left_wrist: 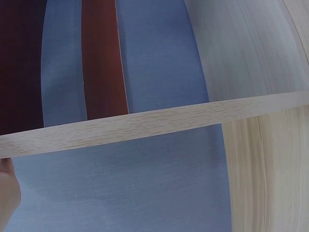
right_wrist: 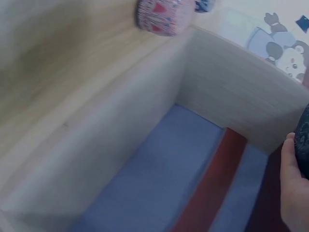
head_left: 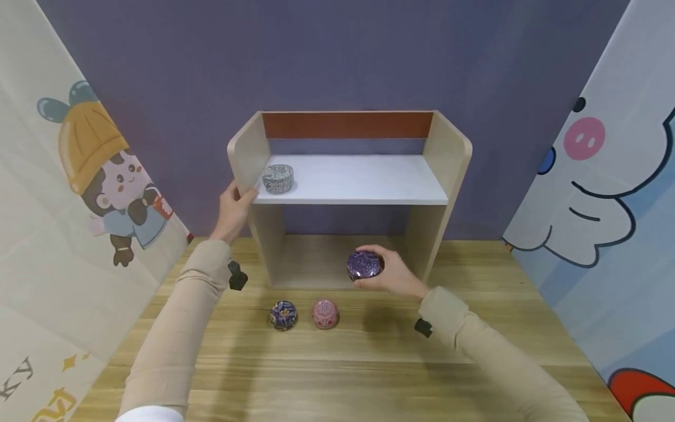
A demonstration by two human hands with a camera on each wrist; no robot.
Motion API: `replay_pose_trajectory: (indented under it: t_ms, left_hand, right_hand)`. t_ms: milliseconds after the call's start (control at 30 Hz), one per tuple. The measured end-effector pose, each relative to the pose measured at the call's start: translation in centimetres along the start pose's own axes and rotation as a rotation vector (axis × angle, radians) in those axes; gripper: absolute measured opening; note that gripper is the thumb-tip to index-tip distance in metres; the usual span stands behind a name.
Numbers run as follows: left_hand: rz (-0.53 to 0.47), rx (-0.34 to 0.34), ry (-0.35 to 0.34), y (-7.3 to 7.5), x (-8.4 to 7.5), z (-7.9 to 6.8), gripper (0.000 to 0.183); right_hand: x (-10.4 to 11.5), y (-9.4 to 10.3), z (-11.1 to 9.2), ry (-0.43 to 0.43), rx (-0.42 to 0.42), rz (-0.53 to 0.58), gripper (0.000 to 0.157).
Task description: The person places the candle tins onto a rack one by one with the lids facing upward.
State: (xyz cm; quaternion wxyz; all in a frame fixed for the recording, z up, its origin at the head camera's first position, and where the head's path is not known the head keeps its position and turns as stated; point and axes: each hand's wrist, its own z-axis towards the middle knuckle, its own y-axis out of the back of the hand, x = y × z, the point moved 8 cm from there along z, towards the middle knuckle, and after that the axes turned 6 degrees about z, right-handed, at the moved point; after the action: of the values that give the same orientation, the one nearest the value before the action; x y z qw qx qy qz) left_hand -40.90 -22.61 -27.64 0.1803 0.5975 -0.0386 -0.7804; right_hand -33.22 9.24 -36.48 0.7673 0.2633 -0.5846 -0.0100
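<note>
In the head view, my right hand (head_left: pixel 392 274) grips a round purple patterned tin (head_left: pixel 364 265) between thumb and fingers, in front of the shelf unit's lower compartment. The right wrist view shows only part of that dark tin (right_wrist: pixel 302 145) at its right edge, with fingers on its side. My left hand (head_left: pixel 234 212) holds the front edge of the left side panel (head_left: pixel 248 153), level with the white upper shelf (head_left: pixel 358 179). Close to its thumb, a grey-and-white patterned tin (head_left: pixel 278 179) stands at that shelf's left end.
On the wooden table (head_left: pixel 327 381), before the shelf unit, lie a dark blue floral tin (head_left: pixel 283 315) and a pink patterned tin (head_left: pixel 325 314), side by side. A reddish-brown bar (head_left: pixel 348 125) spans the unit's upper back. Printed cartoon sheets (head_left: pixel 42 193) hang on both sides.
</note>
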Motion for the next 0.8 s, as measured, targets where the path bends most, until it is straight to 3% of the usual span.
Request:
replay_pose_trajectory:
  t_ms: [300,800]
  left_hand:
    - [0.004,0.011,0.004,0.0,0.8,-0.4,0.053]
    - [-0.022,0.018,-0.011,-0.1,0.0,0.0,0.051]
  right_hand:
    - [2.8,0.5,0.7,0.014,0.02,0.016,0.069]
    - [7.2,1.9,3.1,0.036,0.006,0.053,0.072]
